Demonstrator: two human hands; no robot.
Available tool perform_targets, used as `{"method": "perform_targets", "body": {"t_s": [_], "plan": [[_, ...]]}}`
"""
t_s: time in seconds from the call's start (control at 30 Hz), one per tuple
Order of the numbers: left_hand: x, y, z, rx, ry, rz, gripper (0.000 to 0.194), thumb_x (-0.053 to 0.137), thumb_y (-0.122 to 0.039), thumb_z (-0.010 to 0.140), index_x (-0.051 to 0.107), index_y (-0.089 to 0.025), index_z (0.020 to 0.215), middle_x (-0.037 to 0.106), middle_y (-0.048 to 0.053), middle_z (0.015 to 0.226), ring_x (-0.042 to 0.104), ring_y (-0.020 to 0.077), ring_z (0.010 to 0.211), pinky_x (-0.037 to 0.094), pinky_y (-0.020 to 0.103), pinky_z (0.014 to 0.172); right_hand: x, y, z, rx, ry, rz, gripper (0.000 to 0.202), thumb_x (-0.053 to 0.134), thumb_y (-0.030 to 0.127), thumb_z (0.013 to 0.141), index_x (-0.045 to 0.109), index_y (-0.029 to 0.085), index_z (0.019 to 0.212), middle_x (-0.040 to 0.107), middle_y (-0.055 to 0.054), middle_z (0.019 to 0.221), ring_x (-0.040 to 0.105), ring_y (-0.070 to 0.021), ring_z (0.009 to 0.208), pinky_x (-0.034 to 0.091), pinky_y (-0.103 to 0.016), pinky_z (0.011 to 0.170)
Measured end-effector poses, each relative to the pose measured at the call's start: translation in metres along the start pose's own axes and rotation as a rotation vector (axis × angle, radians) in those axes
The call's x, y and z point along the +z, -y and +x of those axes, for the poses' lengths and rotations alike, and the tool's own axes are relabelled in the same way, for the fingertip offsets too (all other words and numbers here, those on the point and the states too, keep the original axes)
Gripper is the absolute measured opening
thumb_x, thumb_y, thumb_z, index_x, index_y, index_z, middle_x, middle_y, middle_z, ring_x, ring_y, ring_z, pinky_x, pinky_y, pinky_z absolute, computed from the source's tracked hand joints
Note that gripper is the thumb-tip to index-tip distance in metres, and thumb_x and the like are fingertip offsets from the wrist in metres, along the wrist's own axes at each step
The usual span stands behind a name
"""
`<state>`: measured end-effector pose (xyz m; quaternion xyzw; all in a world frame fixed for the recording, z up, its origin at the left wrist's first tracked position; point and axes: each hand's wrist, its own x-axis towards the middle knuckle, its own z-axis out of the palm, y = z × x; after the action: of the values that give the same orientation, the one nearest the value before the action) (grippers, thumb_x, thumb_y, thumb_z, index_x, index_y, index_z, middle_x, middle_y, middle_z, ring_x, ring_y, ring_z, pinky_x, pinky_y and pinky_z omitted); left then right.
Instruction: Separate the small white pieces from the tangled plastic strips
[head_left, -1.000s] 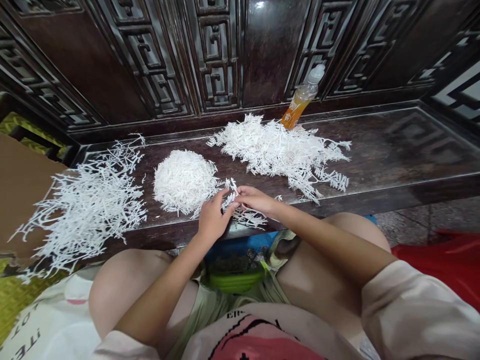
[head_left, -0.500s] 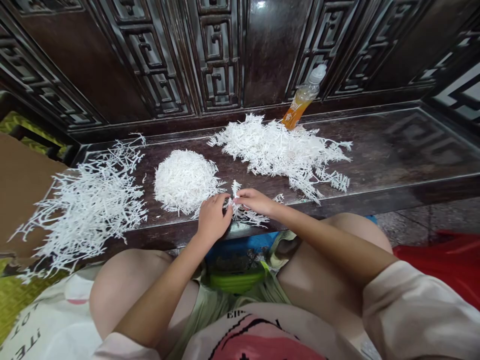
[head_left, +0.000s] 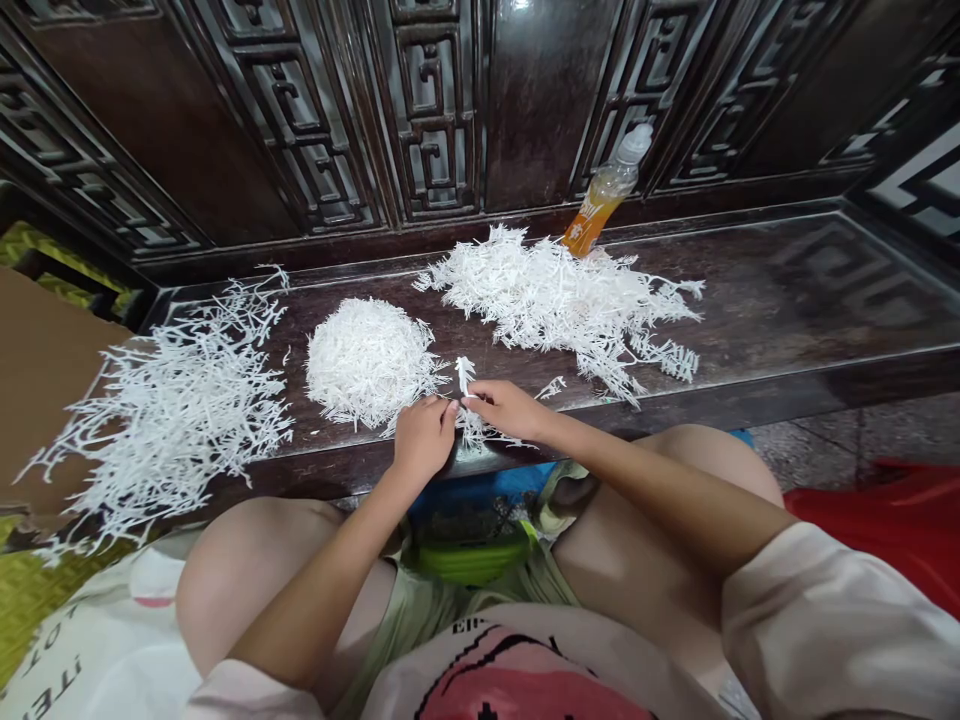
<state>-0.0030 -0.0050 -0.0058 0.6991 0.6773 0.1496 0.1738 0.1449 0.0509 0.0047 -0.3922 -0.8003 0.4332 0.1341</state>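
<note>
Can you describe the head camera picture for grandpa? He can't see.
A left hand and right hand are close together at a dark bench, the right pinching a small white branched piece. Left to right lie a white twiggy pile, a round pile and a wide pile, with an orange drink bottle behind the last.

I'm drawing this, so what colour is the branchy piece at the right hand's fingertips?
White; the branchy piece shows in the head view.

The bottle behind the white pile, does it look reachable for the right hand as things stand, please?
Probably yes, once the right hand lets go of the sprig: the white pile lies in front of the bottle, but the bottle's top rises above it, leaving the way over free.
</note>
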Motion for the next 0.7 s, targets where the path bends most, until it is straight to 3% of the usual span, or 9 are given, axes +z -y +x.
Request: {"method": "perform_targets", "body": {"t_s": [0.2, 0.33, 0.47, 0.6, 0.7], "plan": [[0.004, 0.001, 0.003, -0.141, 0.144, -0.491, 0.043, 0.024, -0.043, 0.082, 0.053, -0.016, 0.068, 0.058, 0.002, 0.069, 0.051, 0.0160, 0.068, 0.036, 0.026, 0.061, -0.003, 0.000, 0.000, -0.021, 0.011, 0.037, 0.028, 0.033, 0.037, 0.081, 0.039, 0.017, 0.062, 0.037, 0.003, 0.057, 0.035, -0.0090, 0.056, 0.023, -0.021, 0.054], [0.005, 0.002, 0.004, -0.128, 0.187, -0.658, 0.036, 0.030, -0.040, 0.079, 0.048, -0.016, 0.061, 0.055, 0.000, 0.062, 0.049, 0.0139, 0.063, 0.035, 0.024, 0.058, -0.003, 0.002, 0.000, -0.028, 0.002, 0.025, 0.027, 0.034, 0.035, 0.081, 0.040, 0.017, 0.062, 0.037, 0.003, 0.057, 0.035, -0.0089, 0.056, 0.023, -0.021, 0.054], [0.000, -0.002, -0.001, -0.063, 0.213, -0.464, 0.036, 0.031, -0.043, 0.078, 0.051, -0.017, 0.064, 0.055, 0.000, 0.061, 0.050, 0.0144, 0.062, 0.034, 0.024, 0.058, -0.003, 0.001, 0.000, -0.053, 0.008, -0.001, 0.027, 0.035, 0.033, 0.080, 0.042, 0.016, 0.061, 0.040, 0.003, 0.058, 0.036, -0.0089, 0.056, 0.023, -0.021, 0.054], [-0.004, -0.007, -0.005, -0.050, 0.115, -0.064, 0.027, 0.036, -0.035, 0.077, 0.055, -0.018, 0.069, 0.059, 0.004, 0.066, 0.053, 0.0184, 0.065, 0.033, 0.028, 0.062, -0.001, -0.001, -0.001, -0.065, 0.005, -0.048, 0.027, 0.037, 0.032, 0.080, 0.040, 0.016, 0.059, 0.038, 0.003, 0.056, 0.035, -0.0086, 0.055, 0.021, -0.022, 0.053], [-0.002, -0.008, -0.005, -0.035, 0.115, 0.040, 0.028, 0.033, -0.030, 0.078, 0.056, -0.018, 0.068, 0.062, 0.006, 0.071, 0.055, 0.0202, 0.069, 0.034, 0.030, 0.063, 0.000, -0.002, -0.001, -0.072, 0.000, -0.062, 0.027, 0.038, 0.032, 0.079, 0.038, 0.016, 0.057, 0.037, 0.003, 0.054, 0.034, -0.0084, 0.053, 0.020, -0.022, 0.052]]}}
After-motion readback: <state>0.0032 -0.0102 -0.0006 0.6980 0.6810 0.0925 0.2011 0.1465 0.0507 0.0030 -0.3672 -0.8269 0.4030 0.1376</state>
